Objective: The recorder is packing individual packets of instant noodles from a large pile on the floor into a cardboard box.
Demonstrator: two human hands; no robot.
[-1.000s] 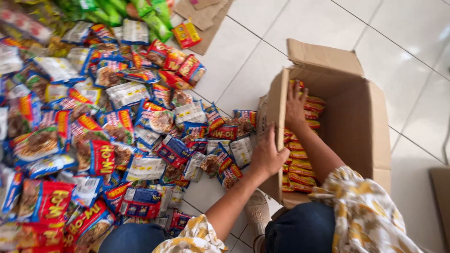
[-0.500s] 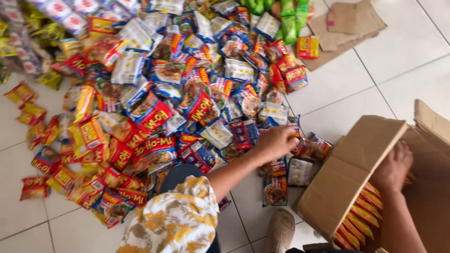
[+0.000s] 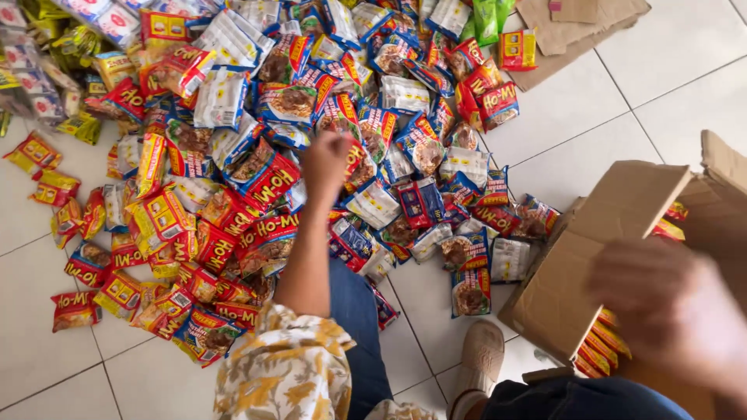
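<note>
White tiled floor [image 3: 669, 85] | noodle packets [image 3: 257, 155] heaped | cardboard box [image 3: 622, 257] | hands' grip unclear: left [image 3: 325, 159], right [image 3: 661, 295]

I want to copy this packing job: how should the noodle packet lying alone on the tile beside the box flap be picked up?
Grip the dark packet across its two long edges, coming straight down from above. It lies flat on the tile, face up, with bare floor below and to its left, so fingers can probably slide under there. The box flap crowds its right. The left hand hovers over the pile.
</note>
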